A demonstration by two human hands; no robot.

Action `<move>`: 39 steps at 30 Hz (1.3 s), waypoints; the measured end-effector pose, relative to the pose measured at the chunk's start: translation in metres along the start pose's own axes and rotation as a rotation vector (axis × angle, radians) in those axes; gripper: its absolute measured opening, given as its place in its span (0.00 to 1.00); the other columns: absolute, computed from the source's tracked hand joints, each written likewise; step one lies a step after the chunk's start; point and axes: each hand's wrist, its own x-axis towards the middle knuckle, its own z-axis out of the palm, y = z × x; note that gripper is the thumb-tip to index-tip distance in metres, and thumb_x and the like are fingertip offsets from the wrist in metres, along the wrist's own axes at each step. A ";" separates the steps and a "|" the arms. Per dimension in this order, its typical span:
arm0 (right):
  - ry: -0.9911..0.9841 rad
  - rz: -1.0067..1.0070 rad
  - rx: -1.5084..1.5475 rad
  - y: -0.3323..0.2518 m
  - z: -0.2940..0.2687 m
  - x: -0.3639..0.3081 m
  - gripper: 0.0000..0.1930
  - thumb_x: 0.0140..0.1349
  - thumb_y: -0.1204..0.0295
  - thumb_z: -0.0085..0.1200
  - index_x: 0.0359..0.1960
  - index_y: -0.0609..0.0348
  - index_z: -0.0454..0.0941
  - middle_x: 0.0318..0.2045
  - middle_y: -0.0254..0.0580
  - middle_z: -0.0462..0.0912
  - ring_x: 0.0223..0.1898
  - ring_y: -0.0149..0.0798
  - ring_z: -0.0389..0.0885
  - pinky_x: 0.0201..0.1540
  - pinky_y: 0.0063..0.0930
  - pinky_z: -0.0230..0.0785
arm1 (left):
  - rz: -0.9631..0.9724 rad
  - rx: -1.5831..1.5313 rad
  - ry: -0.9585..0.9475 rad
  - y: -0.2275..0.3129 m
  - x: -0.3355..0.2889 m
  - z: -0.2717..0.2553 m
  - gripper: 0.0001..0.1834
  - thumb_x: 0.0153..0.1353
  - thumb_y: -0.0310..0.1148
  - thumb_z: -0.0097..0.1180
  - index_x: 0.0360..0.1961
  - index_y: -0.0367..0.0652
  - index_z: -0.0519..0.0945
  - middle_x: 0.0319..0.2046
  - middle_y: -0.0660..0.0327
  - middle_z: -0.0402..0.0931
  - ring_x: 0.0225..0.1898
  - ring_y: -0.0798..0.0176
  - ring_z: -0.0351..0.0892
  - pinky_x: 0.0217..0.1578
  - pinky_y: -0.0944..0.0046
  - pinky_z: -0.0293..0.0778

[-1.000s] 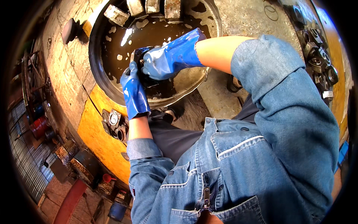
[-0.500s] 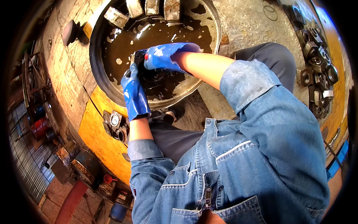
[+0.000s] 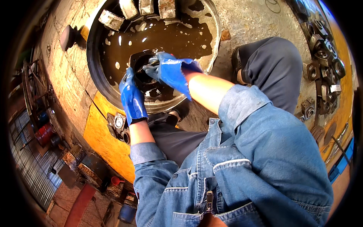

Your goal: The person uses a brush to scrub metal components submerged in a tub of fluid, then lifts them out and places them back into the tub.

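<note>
Holding one part point(image 3: 140, 74) is the left hand point(image 3: 131, 96), at one basin point(image 3: 93, 72) with four blocks point(image 3: 167, 9); the right hand point(image 3: 166, 70) meets its opening, grasp unclear.

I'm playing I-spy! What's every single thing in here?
Basin: one, dark grey, upper middle
Liquid: one pool, brown, in the basin
Blocky parts: four, silvery-brown, basin's far side
Dark metal part: one, black, at both hands
Small metal parts: many, dark and silver, far right
More metal parts: several, silver and dark, near left forearm
Rounded knob: one, dark, left of basin
Canister: one, red, far left
Cup-like thing: one, red, lower left
Container: one, blue, lower left
Clutter: lots, mixed, left side, blurry
Trousers: one pair, dark grey, centre and right
Jacket: one, blue denim, lower middle
Left hand: one, blue glove, part's left
Right hand: one, blue glove, part's right
</note>
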 end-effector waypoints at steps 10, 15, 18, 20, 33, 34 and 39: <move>-0.266 -0.394 -2.104 -0.068 0.066 -0.015 0.20 0.70 0.53 0.57 0.53 0.54 0.85 0.46 0.50 0.89 0.43 0.52 0.87 0.49 0.45 0.79 | 0.025 -0.109 -0.028 -0.009 0.009 -0.004 0.25 0.79 0.46 0.55 0.60 0.32 0.83 0.52 0.54 0.87 0.48 0.63 0.85 0.52 0.65 0.79; -0.472 0.008 -2.448 -0.076 0.120 -0.056 0.20 0.67 0.55 0.56 0.48 0.57 0.88 0.42 0.44 0.91 0.38 0.48 0.87 0.44 0.43 0.78 | 0.035 -0.089 0.025 -0.015 0.010 -0.012 0.22 0.78 0.42 0.56 0.58 0.31 0.83 0.49 0.54 0.87 0.46 0.62 0.86 0.50 0.63 0.79; -0.303 -0.110 -2.700 -0.032 0.096 -0.016 0.12 0.60 0.68 0.63 0.42 0.60 0.90 0.34 0.54 0.90 0.36 0.49 0.90 0.42 0.40 0.83 | 0.040 -0.109 -0.009 -0.005 0.008 0.005 0.21 0.78 0.41 0.57 0.56 0.32 0.84 0.46 0.55 0.87 0.44 0.62 0.85 0.48 0.63 0.80; -1.050 -0.583 -3.014 -0.038 0.085 -0.033 0.17 0.66 0.65 0.56 0.47 0.65 0.89 0.36 0.48 0.91 0.42 0.46 0.91 0.42 0.40 0.83 | 0.036 -0.125 -0.003 -0.006 0.003 -0.002 0.21 0.78 0.43 0.57 0.56 0.33 0.84 0.47 0.55 0.87 0.44 0.62 0.85 0.49 0.63 0.79; -0.715 -0.442 -2.846 -0.028 0.081 -0.025 0.15 0.64 0.66 0.56 0.43 0.63 0.88 0.38 0.52 0.91 0.40 0.51 0.91 0.40 0.43 0.83 | 0.041 -0.008 0.034 -0.021 0.025 -0.012 0.24 0.79 0.44 0.55 0.59 0.31 0.83 0.50 0.52 0.87 0.45 0.60 0.87 0.49 0.62 0.81; -0.552 -0.319 -2.804 -0.023 0.094 -0.032 0.15 0.64 0.66 0.57 0.45 0.62 0.88 0.40 0.51 0.91 0.42 0.51 0.92 0.41 0.43 0.83 | 0.043 -0.020 0.031 -0.023 0.026 -0.014 0.24 0.79 0.44 0.56 0.60 0.31 0.83 0.50 0.52 0.87 0.45 0.59 0.87 0.49 0.61 0.81; -0.446 -0.043 -2.568 -0.033 0.099 -0.033 0.14 0.61 0.69 0.62 0.47 0.57 0.90 0.42 0.50 0.91 0.43 0.55 0.91 0.44 0.45 0.83 | -0.020 -0.029 0.047 -0.012 0.020 -0.007 0.24 0.78 0.44 0.57 0.59 0.31 0.83 0.48 0.52 0.88 0.43 0.59 0.87 0.46 0.61 0.83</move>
